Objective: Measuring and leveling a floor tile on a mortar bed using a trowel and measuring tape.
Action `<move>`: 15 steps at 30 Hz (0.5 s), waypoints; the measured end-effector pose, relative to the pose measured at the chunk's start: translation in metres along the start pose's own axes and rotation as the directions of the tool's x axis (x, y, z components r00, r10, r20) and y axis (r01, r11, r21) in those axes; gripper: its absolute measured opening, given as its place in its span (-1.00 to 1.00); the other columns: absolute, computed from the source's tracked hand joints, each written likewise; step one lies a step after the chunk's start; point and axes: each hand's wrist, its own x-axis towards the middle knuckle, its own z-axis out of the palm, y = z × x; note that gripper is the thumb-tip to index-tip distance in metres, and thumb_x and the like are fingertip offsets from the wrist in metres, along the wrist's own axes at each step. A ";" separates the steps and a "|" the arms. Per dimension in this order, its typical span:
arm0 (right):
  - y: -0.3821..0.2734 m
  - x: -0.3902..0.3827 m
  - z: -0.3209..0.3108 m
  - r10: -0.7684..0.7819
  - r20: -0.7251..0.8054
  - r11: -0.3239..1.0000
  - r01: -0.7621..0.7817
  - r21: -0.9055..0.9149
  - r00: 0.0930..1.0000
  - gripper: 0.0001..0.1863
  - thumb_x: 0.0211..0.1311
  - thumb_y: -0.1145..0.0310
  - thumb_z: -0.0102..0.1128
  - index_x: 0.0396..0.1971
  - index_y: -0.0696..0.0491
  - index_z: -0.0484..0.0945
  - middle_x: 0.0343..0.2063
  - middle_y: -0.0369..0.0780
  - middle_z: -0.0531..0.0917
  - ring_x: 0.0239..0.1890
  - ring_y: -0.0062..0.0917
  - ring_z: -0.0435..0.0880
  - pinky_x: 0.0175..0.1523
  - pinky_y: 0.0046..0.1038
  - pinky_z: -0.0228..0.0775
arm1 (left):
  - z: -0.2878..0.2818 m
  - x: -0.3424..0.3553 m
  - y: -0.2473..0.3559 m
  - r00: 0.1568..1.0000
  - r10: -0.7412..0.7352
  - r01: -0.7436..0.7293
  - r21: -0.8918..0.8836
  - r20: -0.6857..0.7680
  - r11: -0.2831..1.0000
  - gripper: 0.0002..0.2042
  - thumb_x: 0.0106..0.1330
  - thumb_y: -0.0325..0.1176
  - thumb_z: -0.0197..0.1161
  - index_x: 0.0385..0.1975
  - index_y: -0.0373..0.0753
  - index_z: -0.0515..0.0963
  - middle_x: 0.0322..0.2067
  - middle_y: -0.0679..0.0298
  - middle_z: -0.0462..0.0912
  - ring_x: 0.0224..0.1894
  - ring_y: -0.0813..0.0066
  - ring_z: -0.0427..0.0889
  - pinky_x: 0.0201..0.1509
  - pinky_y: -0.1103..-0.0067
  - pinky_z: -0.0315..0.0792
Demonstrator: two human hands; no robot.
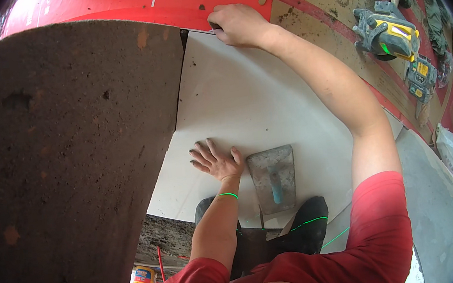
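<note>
"Tile [266, 100], pale: where is it lying relative to the hands?"

"It is lying beneath the left hand [219, 163] and extending forward to the right hand [240, 25], which is resting at its far edge. Left is bearing on the nearer part. Lens curvature is obscuring the long axis."

"State of each hand?"

"Left is spreading its fingers wide, palm down, holding nothing. Right is curling its fingers; whether it is gripping the edge, I cannot tell."

"Count?"

"Two hands, one tile. One float [274, 183] is lying on it, just right of the left hand, long axis running fore-and-aft. One power tool [394, 33] is lying farther right, well apart."
</note>
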 end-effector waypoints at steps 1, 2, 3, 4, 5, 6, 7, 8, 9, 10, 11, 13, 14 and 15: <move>0.002 -0.001 0.002 -0.004 0.001 1.000 0.004 0.001 1.000 -0.85 0.31 0.36 0.18 -0.29 0.12 0.62 -0.20 -0.09 0.68 -0.11 -0.09 0.69 -0.02 -0.05 0.54 | 0.000 -0.001 0.001 1.000 0.004 -0.004 -0.004 -0.006 1.000 -0.14 0.31 0.12 0.09 0.54 -0.26 0.12 0.58 -0.16 0.04 0.65 -0.34 -0.21 0.58 -0.26 -0.33; 0.005 -0.003 0.004 -0.016 0.004 0.999 0.017 -0.042 1.000 -0.85 0.31 0.35 0.18 -0.30 0.13 0.62 -0.22 -0.09 0.69 -0.12 -0.09 0.69 -0.03 -0.05 0.55 | 0.000 -0.002 0.002 1.000 0.000 0.000 -0.003 -0.008 1.000 -0.14 0.31 0.12 0.09 0.54 -0.26 0.12 0.58 -0.16 0.04 0.65 -0.34 -0.21 0.58 -0.26 -0.33; 0.008 -0.005 0.005 -0.029 0.008 0.996 0.029 -0.085 1.000 -0.84 0.31 0.35 0.18 -0.31 0.13 0.62 -0.23 -0.09 0.69 -0.14 -0.08 0.69 -0.04 -0.04 0.55 | 0.000 -0.003 0.005 1.000 -0.006 0.006 -0.002 0.013 1.000 -0.14 0.30 0.12 0.09 0.54 -0.25 0.12 0.57 -0.16 0.05 0.65 -0.34 -0.20 0.58 -0.26 -0.33; 0.006 -0.005 0.004 -0.033 0.008 0.996 0.034 -0.084 0.999 -0.84 0.31 0.35 0.18 -0.31 0.13 0.62 -0.23 -0.09 0.69 -0.14 -0.08 0.69 -0.04 -0.04 0.55 | 0.001 -0.003 0.004 0.999 -0.011 0.011 0.000 0.033 1.000 -0.14 0.30 0.12 0.10 0.54 -0.25 0.12 0.57 -0.16 0.06 0.65 -0.34 -0.20 0.58 -0.26 -0.32; 0.005 -0.004 0.002 -0.037 0.017 0.998 0.038 -0.055 0.999 -0.83 0.31 0.35 0.20 -0.30 0.15 0.64 -0.23 -0.07 0.71 -0.12 -0.08 0.71 -0.03 -0.05 0.57 | 0.001 -0.003 0.003 0.999 -0.015 0.015 0.002 0.031 1.000 -0.14 0.30 0.12 0.10 0.54 -0.25 0.12 0.57 -0.16 0.06 0.65 -0.34 -0.20 0.58 -0.26 -0.32; 0.005 -0.004 -0.001 -0.042 0.027 0.999 0.043 -0.025 0.999 -0.82 0.30 0.35 0.21 -0.29 0.16 0.66 -0.23 -0.06 0.73 -0.11 -0.07 0.73 -0.02 -0.05 0.59 | 0.001 -0.003 0.002 1.000 -0.011 0.011 -0.006 0.015 1.000 -0.14 0.30 0.12 0.10 0.54 -0.25 0.13 0.57 -0.16 0.06 0.64 -0.35 -0.20 0.58 -0.26 -0.32; 0.005 -0.003 -0.007 -0.046 0.029 0.999 0.046 -0.027 0.999 -0.82 0.30 0.35 0.21 -0.29 0.16 0.66 -0.23 -0.06 0.73 -0.11 -0.07 0.73 -0.02 -0.05 0.59 | 0.002 -0.004 0.002 1.000 -0.007 0.007 -0.016 0.000 1.000 -0.15 0.30 0.12 0.10 0.54 -0.24 0.13 0.57 -0.16 0.06 0.64 -0.35 -0.19 0.58 -0.27 -0.33; 0.003 -0.001 -0.013 -0.017 0.047 0.997 0.013 0.076 0.999 -0.84 0.29 0.37 0.21 -0.31 0.17 0.62 -0.29 -0.02 0.71 -0.14 -0.05 0.71 -0.06 -0.06 0.56 | 0.001 -0.003 -0.001 1.000 -0.015 0.015 -0.012 0.000 1.000 -0.15 0.30 0.12 0.10 0.54 -0.24 0.13 0.57 -0.16 0.06 0.64 -0.35 -0.19 0.58 -0.27 -0.33; 0.001 0.002 -0.020 0.009 0.071 0.984 -0.021 0.177 0.997 -0.84 0.28 0.39 0.21 -0.33 0.19 0.58 -0.34 0.02 0.69 -0.18 -0.04 0.69 -0.10 -0.07 0.53 | 0.001 -0.002 -0.005 1.000 -0.004 0.004 -0.017 -0.014 1.000 -0.15 0.29 0.11 0.10 0.53 -0.24 0.13 0.57 -0.16 0.07 0.64 -0.35 -0.19 0.58 -0.27 -0.32; 0.001 0.002 -0.030 -0.013 0.105 0.986 -0.005 0.167 0.994 -0.82 0.26 0.39 0.25 -0.35 0.22 0.56 -0.37 0.07 0.68 -0.20 0.01 0.69 -0.11 -0.06 0.52 | 0.000 -0.003 -0.004 1.000 0.002 -0.003 -0.025 -0.027 1.000 -0.15 0.29 0.11 0.11 0.53 -0.24 0.14 0.57 -0.16 0.07 0.64 -0.36 -0.18 0.59 -0.27 -0.32; 0.000 0.005 -0.036 -0.031 0.116 0.984 0.010 0.178 0.993 -0.82 0.26 0.39 0.25 -0.35 0.22 0.56 -0.37 0.07 0.68 -0.20 0.01 0.69 -0.11 -0.06 0.52 | 0.000 -0.003 -0.004 0.999 -0.019 0.019 -0.015 -0.025 1.000 -0.15 0.29 0.11 0.11 0.53 -0.24 0.14 0.57 -0.16 0.07 0.64 -0.36 -0.18 0.59 -0.27 -0.32; -0.003 0.014 -0.043 0.051 0.360 0.996 -0.021 -0.087 0.932 -0.81 0.23 0.41 0.27 -0.36 0.25 0.57 -0.35 0.10 0.68 -0.22 0.04 0.69 -0.11 -0.04 0.53 | 0.003 0.002 -0.004 0.999 -0.011 0.013 -0.040 0.038 0.999 -0.11 0.20 0.10 0.17 0.53 -0.23 0.18 0.59 -0.15 0.03 0.65 -0.38 -0.27 0.61 -0.26 -0.41; -0.008 0.020 -0.040 0.072 0.412 0.986 -0.003 -0.165 0.908 -0.83 0.17 0.47 0.31 -0.34 0.28 0.60 -0.32 0.10 0.70 -0.21 0.03 0.71 -0.12 -0.04 0.57 | 0.003 0.002 -0.004 0.998 -0.017 0.019 -0.033 0.053 0.999 -0.11 0.19 0.10 0.17 0.52 -0.24 0.19 0.58 -0.15 0.04 0.64 -0.39 -0.26 0.60 -0.26 -0.40; -0.013 0.023 -0.036 0.063 0.416 0.987 0.006 -0.162 0.907 -0.83 0.17 0.47 0.31 -0.34 0.28 0.60 -0.32 0.10 0.70 -0.21 0.03 0.71 -0.12 -0.04 0.57 | 0.001 0.000 -0.002 0.998 -0.026 0.028 -0.031 0.052 0.999 -0.11 0.19 0.10 0.17 0.52 -0.24 0.19 0.58 -0.15 0.04 0.64 -0.39 -0.26 0.60 -0.26 -0.40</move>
